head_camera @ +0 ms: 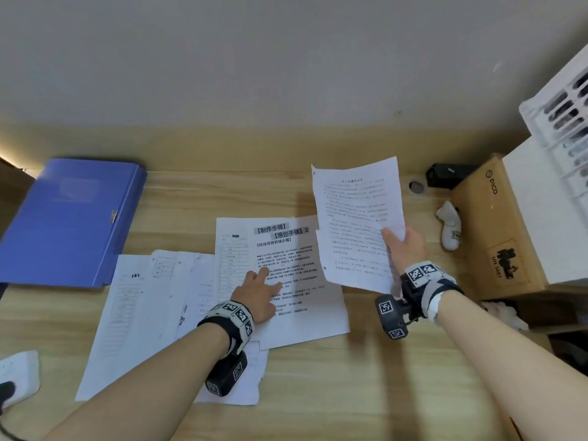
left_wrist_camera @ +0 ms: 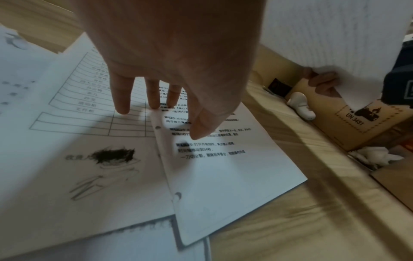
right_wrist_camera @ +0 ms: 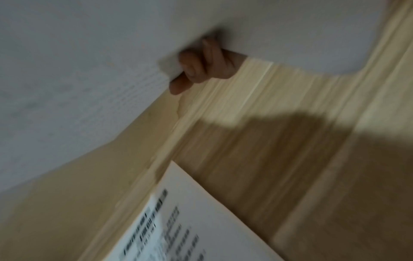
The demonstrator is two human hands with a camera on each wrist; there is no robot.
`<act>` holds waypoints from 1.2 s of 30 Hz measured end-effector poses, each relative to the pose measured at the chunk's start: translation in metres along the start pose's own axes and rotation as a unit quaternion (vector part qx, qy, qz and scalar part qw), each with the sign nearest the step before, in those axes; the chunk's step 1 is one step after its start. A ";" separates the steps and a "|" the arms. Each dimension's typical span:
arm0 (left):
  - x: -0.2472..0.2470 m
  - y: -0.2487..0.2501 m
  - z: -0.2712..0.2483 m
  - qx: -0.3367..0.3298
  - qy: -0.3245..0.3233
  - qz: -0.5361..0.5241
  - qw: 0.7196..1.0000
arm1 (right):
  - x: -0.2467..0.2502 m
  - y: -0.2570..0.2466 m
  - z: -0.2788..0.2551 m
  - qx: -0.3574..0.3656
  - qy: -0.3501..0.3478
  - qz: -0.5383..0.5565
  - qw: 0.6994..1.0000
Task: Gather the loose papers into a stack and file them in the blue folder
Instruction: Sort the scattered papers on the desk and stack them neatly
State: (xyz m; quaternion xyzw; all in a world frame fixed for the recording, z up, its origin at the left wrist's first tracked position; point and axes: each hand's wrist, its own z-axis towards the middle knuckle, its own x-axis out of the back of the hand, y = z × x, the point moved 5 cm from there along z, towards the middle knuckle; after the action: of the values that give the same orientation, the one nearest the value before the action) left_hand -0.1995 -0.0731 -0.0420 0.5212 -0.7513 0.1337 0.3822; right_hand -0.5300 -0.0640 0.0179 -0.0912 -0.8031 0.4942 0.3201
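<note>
While the blue folder (head_camera: 73, 218) lies shut at far left, loose papers (head_camera: 165, 313) are spread mid-desk.
Thin, limp, slippery sheets: best taken at an edge. Left hand (head_camera: 259, 292) rests flat-fingered on them; one sheet (head_camera: 356, 218) is pinched by the right hand (head_camera: 404, 246).

Head view: high, looking down on desk (head_camera: 366, 393); wrist views: close, low along fingers; all share printed sheet (head_camera: 302, 313)

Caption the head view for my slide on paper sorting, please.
Right hand lifts one printed sheet while left hand presses papers on the desk; blue folder closed.
</note>
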 end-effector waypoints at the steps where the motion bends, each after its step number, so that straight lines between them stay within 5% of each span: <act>1: -0.001 -0.001 -0.001 -0.007 0.005 -0.003 1.000 | -0.008 0.006 -0.004 0.001 -0.014 -0.007 1.000; 6: -0.021 -0.011 -0.008 -0.034 0.017 -0.045 0.998 | -0.050 0.050 -0.025 -0.028 -0.076 -0.072 0.994; 10: -0.031 -0.019 -0.016 -0.042 0.042 -0.200 0.978 | -0.083 0.073 -0.045 -0.046 -0.103 -0.097 0.989; 16: -0.021 -0.020 -0.013 -0.002 0.147 -0.418 0.896 | -0.118 0.076 -0.074 -0.033 -0.111 -0.098 0.988; 20: -0.011 -0.037 -0.026 0.113 0.260 -0.500 0.818 | -0.121 0.081 -0.073 -0.014 -0.096 -0.140 0.985; 24: -0.014 -0.075 -0.048 0.165 0.302 -0.553 0.759 | -0.119 0.073 -0.070 0.003 -0.087 -0.268 0.960; 28: -0.029 -0.107 -0.062 0.196 0.299 -0.553 0.752 | -0.127 0.068 -0.077 -0.008 -0.100 -0.362 0.927; 36: -0.035 -0.110 -0.058 0.175 0.277 -0.561 0.760 | -0.094 0.067 -0.076 -0.066 -0.064 -0.226 0.970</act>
State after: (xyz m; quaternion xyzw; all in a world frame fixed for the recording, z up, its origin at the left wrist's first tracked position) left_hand -0.0706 -0.0604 -0.0497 0.8474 -0.1494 0.1632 0.4826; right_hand -0.4224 -0.0183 -0.0561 0.1030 -0.8526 0.3597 0.3649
